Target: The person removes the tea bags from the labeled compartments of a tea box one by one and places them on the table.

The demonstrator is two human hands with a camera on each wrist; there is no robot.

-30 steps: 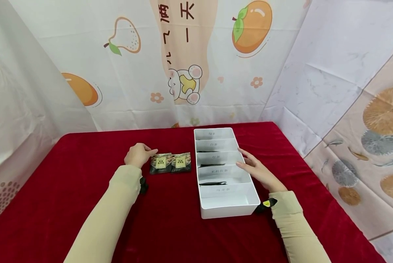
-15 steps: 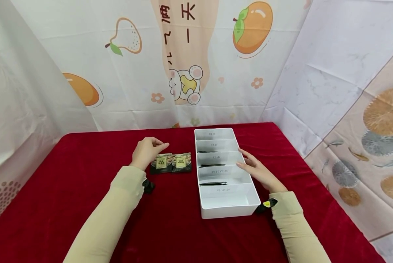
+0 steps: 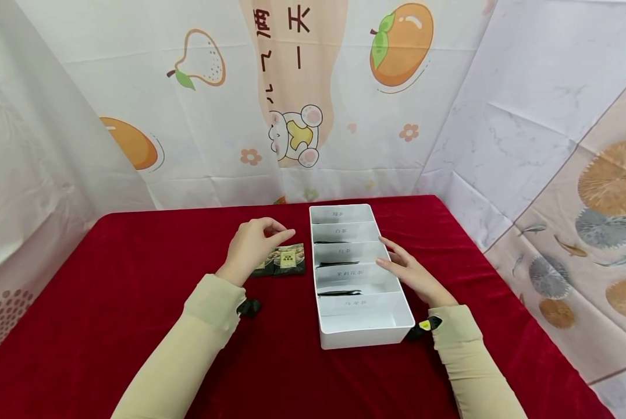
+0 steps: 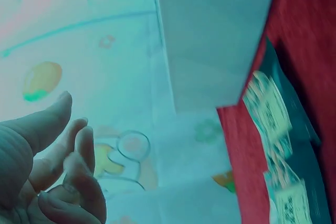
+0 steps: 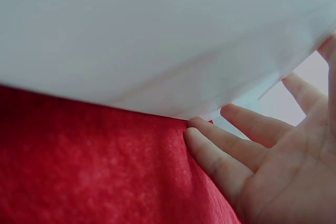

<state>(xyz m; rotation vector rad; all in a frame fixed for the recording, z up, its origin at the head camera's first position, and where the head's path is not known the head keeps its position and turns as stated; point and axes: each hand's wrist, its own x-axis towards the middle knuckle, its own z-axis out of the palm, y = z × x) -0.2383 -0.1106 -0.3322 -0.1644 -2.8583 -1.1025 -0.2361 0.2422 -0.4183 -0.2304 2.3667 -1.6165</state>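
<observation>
My left hand (image 3: 252,247) hovers over the left of two dark packets with yellow-green labels on the red cloth. Its fingers are loosely bent, with nothing between thumb and fingertips in the left wrist view. The right packet (image 3: 288,259) shows fully; the left packet (image 3: 263,269) is partly hidden under the hand. To their right stands a white divided box (image 3: 365,339) with printed labels on its dividers. My right hand (image 3: 415,276) rests against the box's right side, its fairly straight fingers (image 5: 252,124) touching the wall and rim.
Dark packet edges (image 3: 339,293) show in several compartments of the box; the nearest compartment has a bare floor. A red cloth (image 3: 109,291) covers the table. Behind it hangs a white printed curtain (image 3: 213,145), with another curtain at the right.
My left hand has moved right, from the left packet's outer edge to above the packets, and now covers much of the left one. The right hand and the box have stayed put.
</observation>
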